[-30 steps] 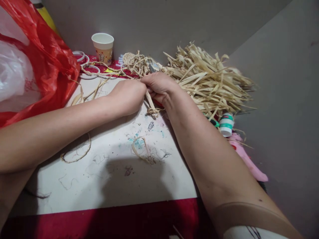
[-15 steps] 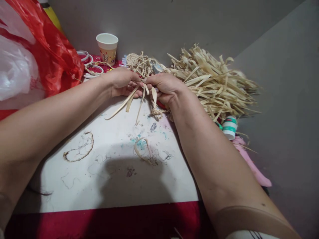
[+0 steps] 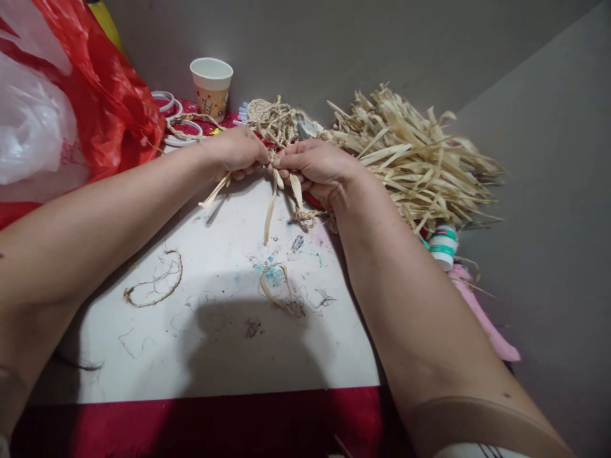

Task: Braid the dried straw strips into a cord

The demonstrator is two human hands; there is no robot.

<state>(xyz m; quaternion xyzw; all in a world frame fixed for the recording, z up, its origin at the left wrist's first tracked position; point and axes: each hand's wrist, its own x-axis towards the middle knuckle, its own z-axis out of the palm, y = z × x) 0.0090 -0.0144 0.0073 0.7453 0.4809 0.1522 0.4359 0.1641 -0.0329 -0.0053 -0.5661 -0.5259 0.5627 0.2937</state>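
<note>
At the far side of the white board, my left hand (image 3: pixel 241 152) is closed on pale dried-leaf strips (image 3: pixel 216 193) whose ends stick out below its fingers. My right hand (image 3: pixel 310 162) pinches the braided straw cord (image 3: pixel 272 157) where the strips meet, its fingertips close to the left hand's. One loose strip (image 3: pixel 270 213) hangs down between the hands. Another strip (image 3: pixel 296 189) hangs below the right hand, beside a knotted braid end (image 3: pixel 304 219) on the board. The right fingers partly hide the work, and most of the left fingertips are out of sight.
A large heap of dried leaves (image 3: pixel 405 159) lies at right, with a white-and-green bottle (image 3: pixel 443 247) below it. Behind my hands are coiled straw cord (image 3: pixel 272 119) and a paper cup (image 3: pixel 212 86). White rings (image 3: pixel 184 133) and a red plastic bag (image 3: pixel 119 108) stand left. Cord scraps (image 3: pixel 176 280) litter the board (image 3: pixel 157 350).
My left hand has closed further and drawn its strips slightly to the left, apart from the middle strip. The right hand keeps its pinch. The whole view has shifted slightly.
</note>
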